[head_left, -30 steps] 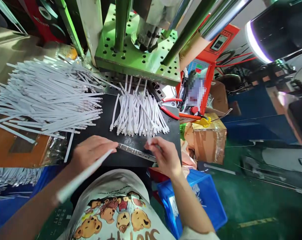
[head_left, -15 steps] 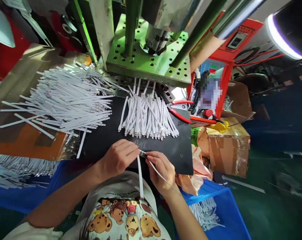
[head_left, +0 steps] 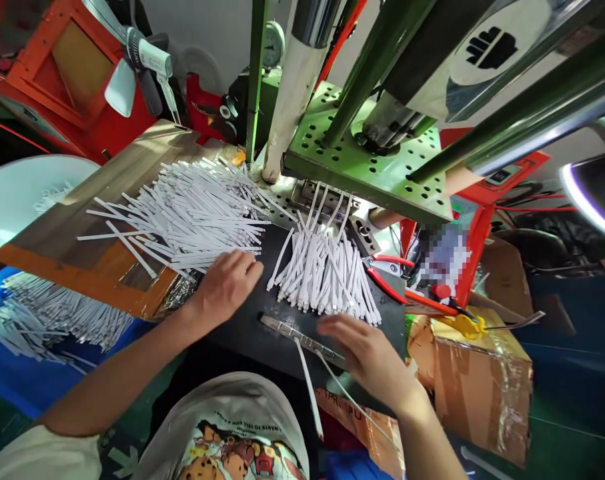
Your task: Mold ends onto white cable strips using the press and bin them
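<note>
Head view: left fingers [head_left: 248, 265] curl, hold unclear; right fingers [head_left: 338, 329] spread, empty, above the black counter [head_left: 239, 331]; green press [head_left: 362, 163] far.

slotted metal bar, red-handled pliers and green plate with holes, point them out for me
Slotted metal bar [head_left: 307, 343]: head view, middle of its upper side.
Red-handled pliers [head_left: 386, 285]: head view, lower red handle.
Green plate with holes [head_left: 369, 171]: head view, top surface near the front edge.

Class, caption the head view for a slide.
Left hand beside a heap of white strips; right hand by a slotted metal bar.
</note>
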